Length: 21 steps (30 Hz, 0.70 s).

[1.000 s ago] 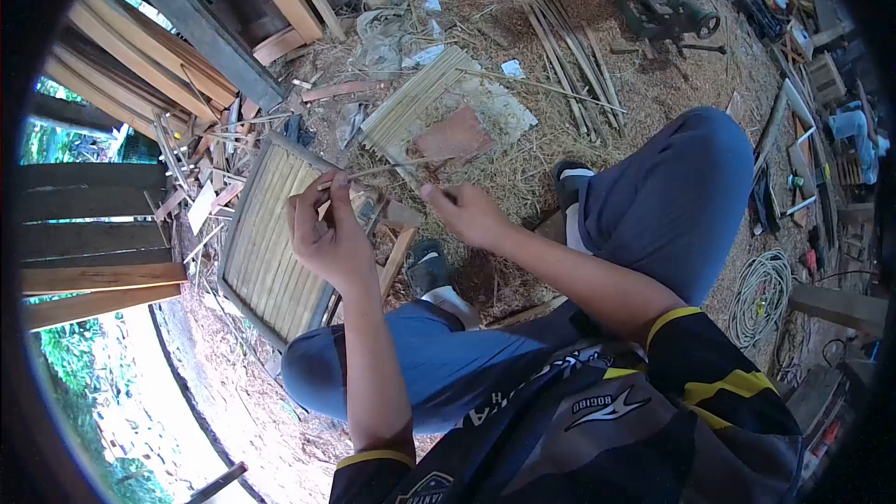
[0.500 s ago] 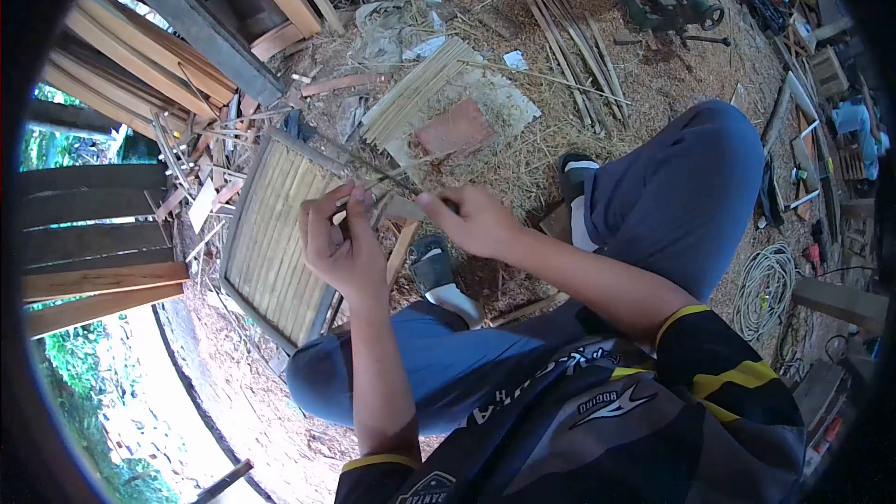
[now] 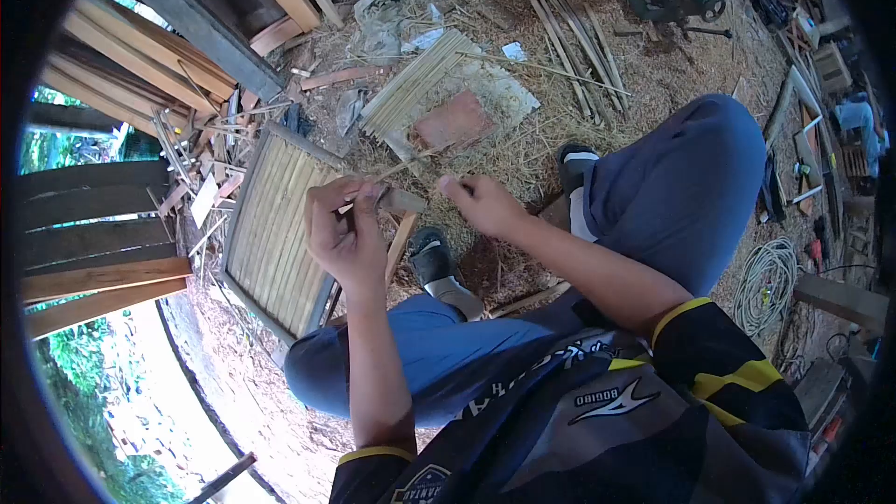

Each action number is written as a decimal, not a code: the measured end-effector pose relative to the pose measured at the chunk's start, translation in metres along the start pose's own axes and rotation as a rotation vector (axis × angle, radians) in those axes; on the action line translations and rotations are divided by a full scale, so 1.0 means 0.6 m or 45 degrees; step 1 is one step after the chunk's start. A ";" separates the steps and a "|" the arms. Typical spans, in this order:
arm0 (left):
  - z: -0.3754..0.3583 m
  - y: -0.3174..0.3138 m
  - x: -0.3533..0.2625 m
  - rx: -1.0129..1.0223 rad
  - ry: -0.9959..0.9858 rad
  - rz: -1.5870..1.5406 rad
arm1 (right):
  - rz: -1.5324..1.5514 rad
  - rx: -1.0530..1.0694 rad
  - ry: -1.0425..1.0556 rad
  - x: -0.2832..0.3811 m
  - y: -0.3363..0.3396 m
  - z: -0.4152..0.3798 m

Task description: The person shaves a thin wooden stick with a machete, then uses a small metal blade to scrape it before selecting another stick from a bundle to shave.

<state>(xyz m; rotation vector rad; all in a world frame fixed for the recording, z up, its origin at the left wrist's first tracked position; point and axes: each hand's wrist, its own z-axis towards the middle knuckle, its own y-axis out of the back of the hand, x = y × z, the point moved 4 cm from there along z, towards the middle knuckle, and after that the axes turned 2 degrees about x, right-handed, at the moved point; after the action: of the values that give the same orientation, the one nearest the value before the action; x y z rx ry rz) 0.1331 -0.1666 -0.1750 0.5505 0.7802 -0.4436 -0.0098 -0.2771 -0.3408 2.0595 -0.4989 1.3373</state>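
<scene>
My left hand is closed in a pinch on a thin bamboo strip, which sticks out toward the upper right. To its right, my right hand has its fingers curled closed, and what they hold is hidden. A small flat piece of wood shows between the two hands. Under and left of my left hand lies a framed panel of bamboo slats. Beyond the hands, a row of thin bamboo strips rests on a pale sheet, beside a reddish flat piece.
Longer strips lie on the shavings-covered ground, near a metal vise. Timber boards lean at the left. A coiled rope lies to the right of my bent knee.
My right hand has moved slightly right, away from my left hand. The dark, narrow blade-like piece seen between the hands earlier no longer shows. My left hand keeps its pinch.
</scene>
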 end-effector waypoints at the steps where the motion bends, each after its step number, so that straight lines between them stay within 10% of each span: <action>1: 0.001 0.001 0.000 -0.017 0.063 -0.009 | 0.029 -0.014 -0.149 -0.048 0.001 0.016; 8: 0.006 -0.007 -0.001 -0.026 0.146 -0.024 | -0.005 -0.030 0.217 0.040 0.008 -0.017; 12: 0.007 -0.006 0.005 -0.060 0.174 -0.151 | -0.114 0.024 -0.441 -0.139 0.015 0.031; 19: 0.013 -0.014 -0.008 -0.053 0.134 -0.032 | 0.050 -0.012 0.144 0.059 0.014 -0.025; 21: 0.015 -0.010 -0.010 -0.015 0.069 0.004 | 0.015 -0.047 0.008 -0.029 -0.009 -0.003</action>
<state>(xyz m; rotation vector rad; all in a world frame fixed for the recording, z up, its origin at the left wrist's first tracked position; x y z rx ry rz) 0.1307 -0.1757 -0.1672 0.5545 0.8333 -0.4220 -0.0146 -0.2722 -0.3576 2.0248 -0.5295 1.3313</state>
